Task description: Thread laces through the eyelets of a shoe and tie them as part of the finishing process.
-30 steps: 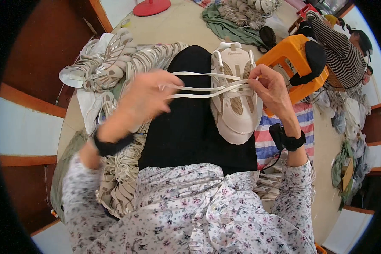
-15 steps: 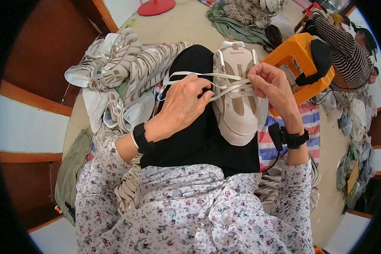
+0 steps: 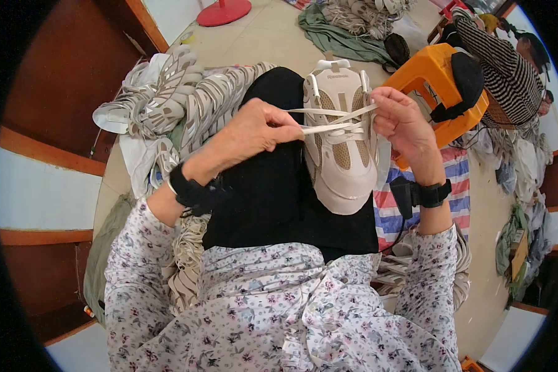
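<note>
A beige sneaker upper [image 3: 340,180] with mesh panels lies on my black-clad lap, its toe toward me. Flat cream shoelaces [image 3: 335,127] cross its lower eyelets. To the left of the shoe, my left hand [image 3: 257,127] pinches a lace between thumb and fingers and holds it taut. My right hand [image 3: 404,121], at the shoe's right edge, pinches another lace that runs across the tongue. Both hands are closed, and black straps circle the wrists.
Piles of similar shoe uppers [image 3: 214,105] lie at the left. An orange stool [image 3: 425,77] stands at the right, near a person in a striped top [image 3: 502,68]. A striped sheet [image 3: 456,180] covers floor to my right. A red round base [image 3: 223,12] stands far off.
My left hand has moved left and turned, drawing its lace taut beside the shoe. My right hand has shifted slightly right, and the loose lace loops at the left are gone.
</note>
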A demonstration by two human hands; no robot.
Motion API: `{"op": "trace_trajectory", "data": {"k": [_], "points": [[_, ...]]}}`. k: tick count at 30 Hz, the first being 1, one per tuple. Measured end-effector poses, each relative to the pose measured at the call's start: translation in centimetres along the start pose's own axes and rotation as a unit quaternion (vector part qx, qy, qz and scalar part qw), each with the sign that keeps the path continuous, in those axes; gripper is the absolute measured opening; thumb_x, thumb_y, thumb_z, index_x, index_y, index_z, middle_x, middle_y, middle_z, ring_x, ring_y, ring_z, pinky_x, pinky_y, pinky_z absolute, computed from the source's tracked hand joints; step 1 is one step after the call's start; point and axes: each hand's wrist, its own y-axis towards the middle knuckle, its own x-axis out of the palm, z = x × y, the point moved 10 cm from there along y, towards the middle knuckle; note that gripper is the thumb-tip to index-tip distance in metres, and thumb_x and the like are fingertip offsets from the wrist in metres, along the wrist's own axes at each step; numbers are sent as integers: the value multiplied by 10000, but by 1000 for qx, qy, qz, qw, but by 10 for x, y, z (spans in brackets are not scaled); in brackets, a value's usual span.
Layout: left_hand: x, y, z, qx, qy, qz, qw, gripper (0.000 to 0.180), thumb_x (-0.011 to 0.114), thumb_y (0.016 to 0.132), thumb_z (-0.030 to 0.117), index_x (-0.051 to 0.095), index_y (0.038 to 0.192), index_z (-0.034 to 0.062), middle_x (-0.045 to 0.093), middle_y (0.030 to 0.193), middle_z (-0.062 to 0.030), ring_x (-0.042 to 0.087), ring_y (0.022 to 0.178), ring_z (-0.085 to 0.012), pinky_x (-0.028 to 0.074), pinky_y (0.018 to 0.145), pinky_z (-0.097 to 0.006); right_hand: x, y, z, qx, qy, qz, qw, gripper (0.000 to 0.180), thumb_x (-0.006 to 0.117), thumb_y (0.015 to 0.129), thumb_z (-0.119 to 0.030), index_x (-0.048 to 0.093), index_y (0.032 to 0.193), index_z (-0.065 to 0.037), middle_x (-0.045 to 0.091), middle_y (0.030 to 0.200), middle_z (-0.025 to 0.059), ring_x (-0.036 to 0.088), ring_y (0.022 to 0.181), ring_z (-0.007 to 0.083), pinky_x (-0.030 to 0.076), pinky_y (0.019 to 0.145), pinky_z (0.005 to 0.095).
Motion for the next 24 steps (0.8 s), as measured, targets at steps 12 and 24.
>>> {"op": "trace_trajectory", "data": {"k": [12, 24], "points": [[-16, 16, 35, 115, 164, -138, 970, 158, 699, 896, 174, 752, 957, 38, 602, 782, 0, 552, 684, -84, 464, 612, -241, -230, -87, -181, -278, -177, 186, 926, 223, 534, 997, -33, 520, 1199, 61, 493, 849, 47, 511, 784, 137, 489, 800, 222], [-6, 17, 55, 223, 192, 93, 951, 213, 681, 835, 11, 649, 1045, 21, 587, 1014, -63, 566, 743, -121, 475, 629, -235, -248, -96, -214, -155, -553, 337, 746, 258, 650, 929, -152, 649, 1167, -53, 652, 1026, 75, 637, 937, 157, 539, 717, 278]]}}
